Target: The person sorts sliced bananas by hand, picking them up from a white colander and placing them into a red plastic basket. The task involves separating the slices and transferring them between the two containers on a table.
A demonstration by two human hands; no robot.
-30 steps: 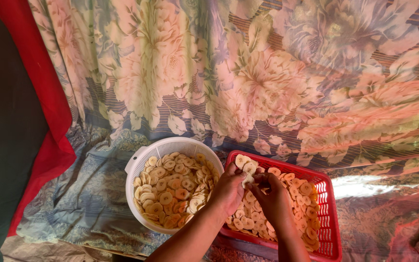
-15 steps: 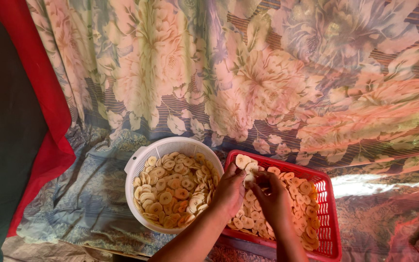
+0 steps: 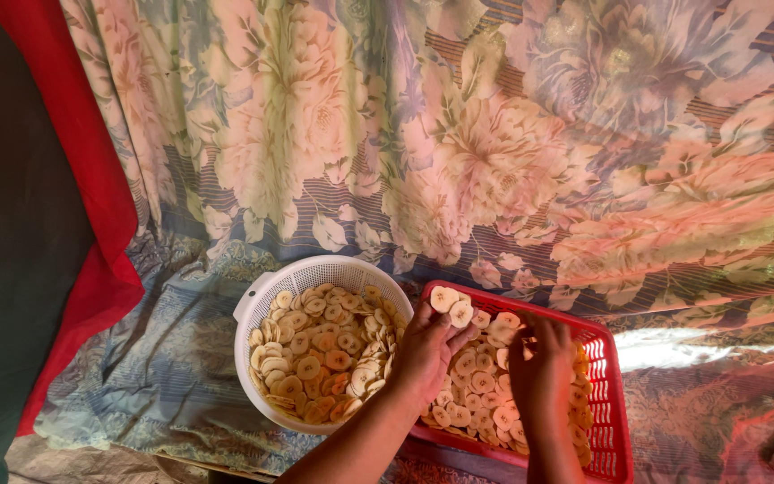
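Note:
A round white colander point(image 3: 311, 269) holds many pale yellow banana slices point(image 3: 320, 354). Right of it stands a red plastic tray point(image 3: 604, 376) spread with more slices. My left hand point(image 3: 427, 354) is over the tray's left edge, its fingertips pinching a couple of slices point(image 3: 451, 306) at the tray's far left corner. Palm down, my right hand point(image 3: 544, 376) rests over the middle of the tray on the slices, fingers together; I cannot see whether it holds any.
Both containers sit on a bluish patterned cloth point(image 3: 172, 358). A floral curtain point(image 3: 459, 134) hangs close behind them. A red cloth strip point(image 3: 91, 179) and a dark panel point(image 3: 2, 224) fill the left side.
Both hands have stayed over the red tray. My left hand's fingertips have shifted a little toward the far left corner with slices in them.

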